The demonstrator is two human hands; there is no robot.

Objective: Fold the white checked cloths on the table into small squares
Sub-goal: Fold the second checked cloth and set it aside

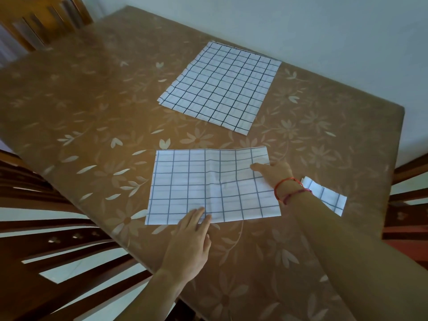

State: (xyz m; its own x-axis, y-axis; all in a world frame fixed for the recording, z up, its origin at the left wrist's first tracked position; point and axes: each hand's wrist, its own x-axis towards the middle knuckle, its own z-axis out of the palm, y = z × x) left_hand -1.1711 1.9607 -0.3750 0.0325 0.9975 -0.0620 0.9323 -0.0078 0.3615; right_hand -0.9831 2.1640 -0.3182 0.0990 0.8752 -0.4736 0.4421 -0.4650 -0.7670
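Note:
A white checked cloth [185, 186], folded into a wide rectangle, lies flat on the table [81, 107] in front of me. My left hand [190, 242] rests flat with its fingertips on the cloth's near edge. My right hand [273, 171] lies on the cloth's right part, fingers spread and pressing down. A stack of unfolded checked cloths [222, 86] sits farther back. A small folded checked cloth [328, 195] lies to the right, partly hidden behind my right forearm.
A brown floral tablecloth covers the table. Wooden chairs stand at the left [46, 230], at the far left corner [39, 22] and at the right edge [410, 205]. A pale wall [324, 24] runs behind the table.

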